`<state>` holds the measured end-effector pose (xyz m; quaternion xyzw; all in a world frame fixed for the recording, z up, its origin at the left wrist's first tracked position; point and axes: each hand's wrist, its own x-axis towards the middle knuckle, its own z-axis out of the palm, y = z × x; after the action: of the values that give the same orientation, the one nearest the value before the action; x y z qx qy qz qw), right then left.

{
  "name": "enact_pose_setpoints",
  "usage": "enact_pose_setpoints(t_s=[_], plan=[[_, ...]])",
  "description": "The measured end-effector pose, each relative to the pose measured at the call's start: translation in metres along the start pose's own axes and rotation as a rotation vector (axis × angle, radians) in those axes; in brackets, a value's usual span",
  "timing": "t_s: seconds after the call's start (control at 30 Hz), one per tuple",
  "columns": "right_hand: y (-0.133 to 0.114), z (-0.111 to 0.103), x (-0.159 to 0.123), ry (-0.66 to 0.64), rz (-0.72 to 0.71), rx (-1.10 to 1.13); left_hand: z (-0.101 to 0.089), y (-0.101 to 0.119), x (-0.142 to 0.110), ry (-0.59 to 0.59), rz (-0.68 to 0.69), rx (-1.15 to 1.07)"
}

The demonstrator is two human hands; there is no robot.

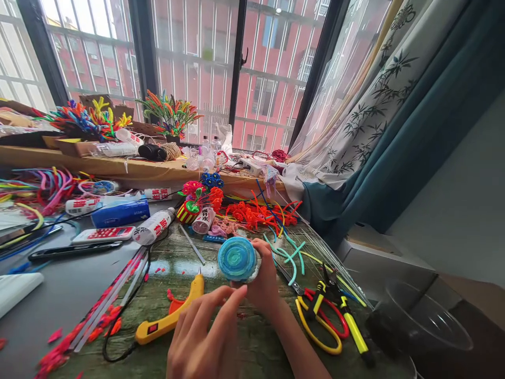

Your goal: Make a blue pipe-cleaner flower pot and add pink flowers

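Observation:
My right hand [265, 279] is wrapped around a roundish object whose face is a blue coiled pipe-cleaner disc [236, 259]. A white side shows behind the disc, next to my fingers; the rest is hidden. My left hand [207, 329] is just below and to the left, back upward, fingers stretched toward the disc's lower edge, with nothing seen in them. Whether a fingertip touches the disc, I cannot tell. Left of that hand lies a yellow glue gun [173, 318], its nozzle pointing away. Right of my forearm are yellow-and-red-handled scissors [321, 326] and pliers [351, 321].
Turquoise pipe cleaners [294, 255] and red pipe-cleaner pieces [256, 213] lie beyond my hands. A pipe-cleaner flower arrangement [197, 200] stands near a white labelled bottle [154, 226]. A calculator [103, 235] is at left. The glue gun's black cord [136, 295] curls across the table. A clear bin [426, 321] sits right.

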<state>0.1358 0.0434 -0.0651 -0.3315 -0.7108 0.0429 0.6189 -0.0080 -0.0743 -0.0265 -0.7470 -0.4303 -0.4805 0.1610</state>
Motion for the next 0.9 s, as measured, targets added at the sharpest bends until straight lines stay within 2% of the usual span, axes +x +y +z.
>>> enact_pose_setpoints(t_s=[0.1, 0.2, 0.4, 0.9], plan=[[0.000, 0.000, 0.000, -0.058, -0.073, 0.004, 0.019, -0.010, 0.007, 0.058, 0.058, 0.113], [0.001, 0.000, 0.001, -0.081, -0.074, 0.002, 0.026, -0.010, 0.010, 0.106, 0.064, 0.147], [0.001, -0.001, 0.003, -0.084, -0.094, 0.006, 0.028, -0.012, 0.012, 0.055, 0.102, 0.167], [0.000, -0.002, 0.002, -0.105, -0.078, 0.028, 0.025, -0.013, 0.016, 0.083, 0.140, 0.153]])
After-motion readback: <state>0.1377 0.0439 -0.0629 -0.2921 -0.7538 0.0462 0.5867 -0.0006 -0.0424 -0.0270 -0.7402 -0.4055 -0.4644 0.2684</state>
